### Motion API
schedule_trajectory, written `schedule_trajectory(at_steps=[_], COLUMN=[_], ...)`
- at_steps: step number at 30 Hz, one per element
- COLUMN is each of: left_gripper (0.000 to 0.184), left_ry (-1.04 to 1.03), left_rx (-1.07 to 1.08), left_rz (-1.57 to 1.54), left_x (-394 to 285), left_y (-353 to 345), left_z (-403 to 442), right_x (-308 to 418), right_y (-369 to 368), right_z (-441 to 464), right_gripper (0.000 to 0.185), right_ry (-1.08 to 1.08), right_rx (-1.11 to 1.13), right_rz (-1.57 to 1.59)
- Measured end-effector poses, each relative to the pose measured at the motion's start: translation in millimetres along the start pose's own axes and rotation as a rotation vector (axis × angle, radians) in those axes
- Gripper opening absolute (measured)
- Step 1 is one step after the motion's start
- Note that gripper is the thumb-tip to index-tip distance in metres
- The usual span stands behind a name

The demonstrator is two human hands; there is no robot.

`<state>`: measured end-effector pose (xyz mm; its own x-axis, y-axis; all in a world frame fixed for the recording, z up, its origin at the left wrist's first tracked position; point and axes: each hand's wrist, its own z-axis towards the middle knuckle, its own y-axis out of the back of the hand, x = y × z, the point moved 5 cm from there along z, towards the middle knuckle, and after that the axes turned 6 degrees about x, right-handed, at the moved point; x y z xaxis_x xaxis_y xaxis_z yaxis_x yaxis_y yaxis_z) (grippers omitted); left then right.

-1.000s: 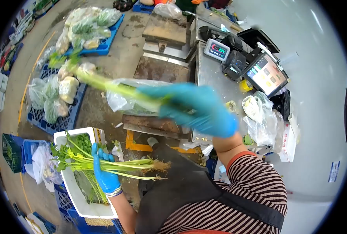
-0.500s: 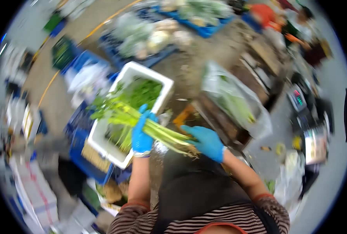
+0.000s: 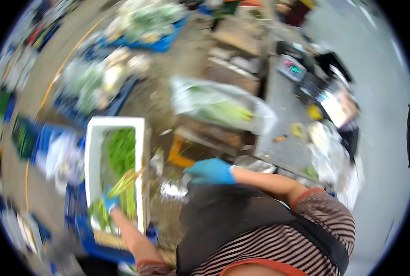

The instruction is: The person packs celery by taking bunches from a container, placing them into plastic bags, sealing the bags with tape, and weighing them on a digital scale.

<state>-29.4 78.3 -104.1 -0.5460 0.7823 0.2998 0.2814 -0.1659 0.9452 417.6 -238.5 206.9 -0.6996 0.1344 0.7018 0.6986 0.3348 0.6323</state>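
Observation:
My left hand (image 3: 112, 201), in a blue glove, is inside a white foam box (image 3: 139, 124) at the lower left. It is closed around a bunch of celery (image 3: 122, 185), whose pale stalks and rooted ends point up and right while the leaves hang lower left. More leafy greens (image 3: 122, 149) lie in the box. My right hand (image 3: 212, 172), also gloved in blue, is held in front of my dark apron (image 3: 232, 207). Its fingers point left, slightly bent and apart, and no vegetable shows in them.
A clear plastic bag of greens (image 3: 223, 110) lies on wooden crates ahead. On the right is a grey table (image 3: 278, 124) with a scale display (image 3: 291, 68). Blue trays (image 3: 161, 43) of bagged vegetables stand at the upper left. An orange frame (image 3: 179, 156) is near my right hand.
My left hand has carried the celery down and left into the foam box. My right hand has come off the root ends. The view has turned to the right.

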Motion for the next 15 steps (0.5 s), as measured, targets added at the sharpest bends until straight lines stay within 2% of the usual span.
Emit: schedule_trajectory(at_steps=[1, 3, 4, 5, 6, 9, 10, 12, 13, 14, 15], left_gripper=[0.032, 0.054, 0.066, 0.078, 0.073, 0.059, 0.054, 0.047, 0.044, 0.041, 0.038], left_ry=[0.041, 0.389, 0.551, 0.614, 0.746, 0.879, 0.881, 0.846, 0.803, 0.766, 0.771], left_rx=[0.134, 0.607, 0.752, 0.864, 0.770, 0.480, 0.421, 0.330, 0.304, 0.294, 0.317], left_rz=[-0.192, -0.566, -0.649, -0.679, -0.652, -0.697, -0.727, -0.775, -0.764, -0.687, -0.482], left_x=[5.5, 5.9, -1.1, -14.8, -23.2, -81.3, -102.3, -151.5, -179.4, -206.6, -234.8], left_y=[-12.0, -40.1, -45.5, -48.8, -35.1, -1.9, 5.0, 19.7, 28.0, 37.3, 49.4], left_z=[8.5, 15.3, 19.6, 23.9, 25.0, 49.0, 58.0, 81.4, 93.4, 103.0, 114.7], right_x=[-1.4, -9.6, -12.9, -21.4, -30.6, -64.6, -80.3, -150.5, -187.6, -217.4, -230.0], right_y=[0.3, 4.2, 9.3, 15.0, 23.4, 68.9, 76.7, 76.6, 76.6, 79.8, 95.0], right_z=[-4.0, -16.0, -22.3, -31.0, -41.7, -107.5, -133.6, -185.9, -220.0, -257.0, -300.1], right_gripper=[0.049, 0.049, 0.051, 0.052, 0.053, 0.053, 0.053, 0.051, 0.051, 0.051, 0.050], right_ry=[0.005, 0.090, 0.058, 0.008, -0.038, -0.232, -0.289, -0.273, -0.336, -0.396, -0.515], right_rx=[0.004, -0.055, -0.055, -0.063, -0.067, -0.100, -0.130, -0.378, -0.448, -0.514, -0.526], right_rz=[-0.007, -0.022, -0.007, 0.011, 0.037, 0.255, 0.323, 0.237, 0.254, 0.275, 0.400])
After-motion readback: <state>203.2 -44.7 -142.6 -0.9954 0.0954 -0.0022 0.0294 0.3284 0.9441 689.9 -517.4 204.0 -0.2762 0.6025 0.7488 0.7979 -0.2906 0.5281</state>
